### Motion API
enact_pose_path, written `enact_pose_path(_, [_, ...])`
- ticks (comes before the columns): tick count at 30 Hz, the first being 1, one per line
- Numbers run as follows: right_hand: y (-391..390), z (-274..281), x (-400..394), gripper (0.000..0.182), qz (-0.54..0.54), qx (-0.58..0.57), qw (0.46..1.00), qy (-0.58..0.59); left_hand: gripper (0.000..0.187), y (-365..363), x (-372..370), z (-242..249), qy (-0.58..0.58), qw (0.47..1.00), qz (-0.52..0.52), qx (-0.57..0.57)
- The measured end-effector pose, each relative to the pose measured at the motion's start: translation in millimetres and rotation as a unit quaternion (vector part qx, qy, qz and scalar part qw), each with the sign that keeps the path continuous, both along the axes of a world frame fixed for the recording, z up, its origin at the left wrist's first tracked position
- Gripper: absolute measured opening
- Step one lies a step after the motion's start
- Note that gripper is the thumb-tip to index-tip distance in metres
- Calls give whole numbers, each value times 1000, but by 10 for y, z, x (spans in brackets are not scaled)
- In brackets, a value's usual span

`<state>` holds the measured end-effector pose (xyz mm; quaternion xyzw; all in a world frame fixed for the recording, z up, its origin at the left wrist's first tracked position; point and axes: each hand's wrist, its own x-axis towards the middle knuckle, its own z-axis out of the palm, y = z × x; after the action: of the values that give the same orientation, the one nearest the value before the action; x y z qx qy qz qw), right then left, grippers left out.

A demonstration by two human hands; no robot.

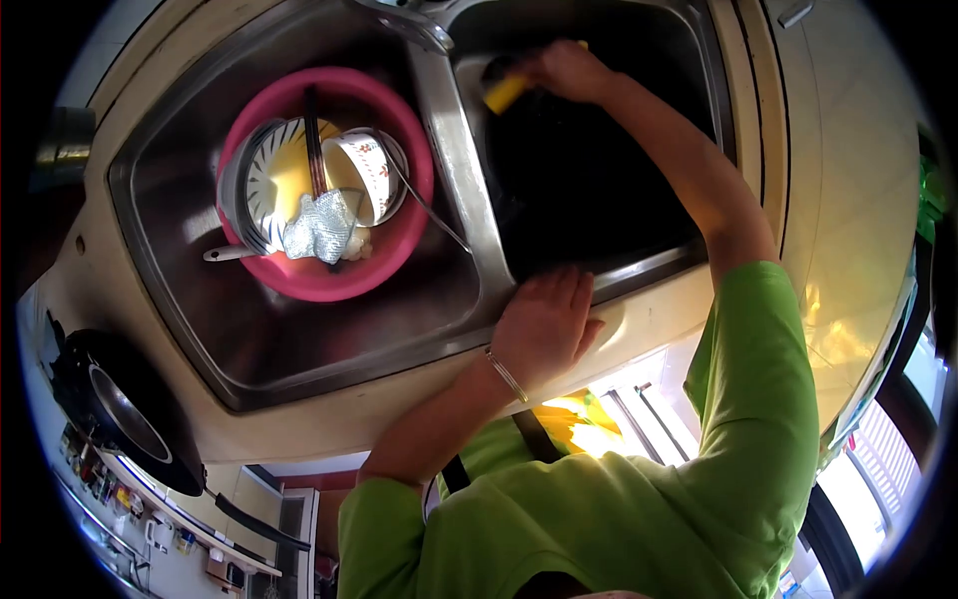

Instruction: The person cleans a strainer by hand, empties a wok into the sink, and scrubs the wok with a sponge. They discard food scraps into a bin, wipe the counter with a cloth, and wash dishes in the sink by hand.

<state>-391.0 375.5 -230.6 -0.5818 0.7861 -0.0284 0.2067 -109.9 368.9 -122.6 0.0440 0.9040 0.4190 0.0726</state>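
Observation:
At the far left part of the right sink basin, my right hand is closed around a yellow sponge, near the basin wall. A dark patch beside the sponge is too shadowed to make out. My left hand lies flat on the front rim of the same basin, fingers stretched out, holding nothing. A thin bracelet circles the left wrist. The inside of the right basin is very dark, so its contents cannot be told.
In the left basin stands a pink tub with a striped plate, a flowered bowl, chopsticks and a silvery mesh cloth. The faucet is at the back. A black pan is at left.

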Motion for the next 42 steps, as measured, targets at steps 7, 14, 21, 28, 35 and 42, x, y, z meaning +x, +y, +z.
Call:
enact_pose_path(7, [344, 521, -95, 32, 79, 221, 972, -4, 44, -4, -13, -2, 16, 1000, 10, 0])
enact_pose_path(14, [279, -30, -64, 28, 76, 175, 982, 11, 44, 9, 6, -4, 13, 1000, 9, -10])
enact_pose_path(21, [98, 345, -63, 28, 32, -20, 999, -13, 44, -4, -33, -10, 17, 1000, 3, 13])
enact_pose_path(28, [560, 172, 27, 33, 70, 303, 944, -113, 44, -5, -16, 4, 6, 1000, 3, -1])
enact_pose_path(35, [-125, 179, -38, 28, -69, -72, 993, -67, 44, 3, 3, 1, -15, 1000, -15, 11])
enact_pose_path(42, [548, 271, -13, 31, 88, 230, 968, -37, 43, -14, -22, 6, 18, 1000, 6, -1])
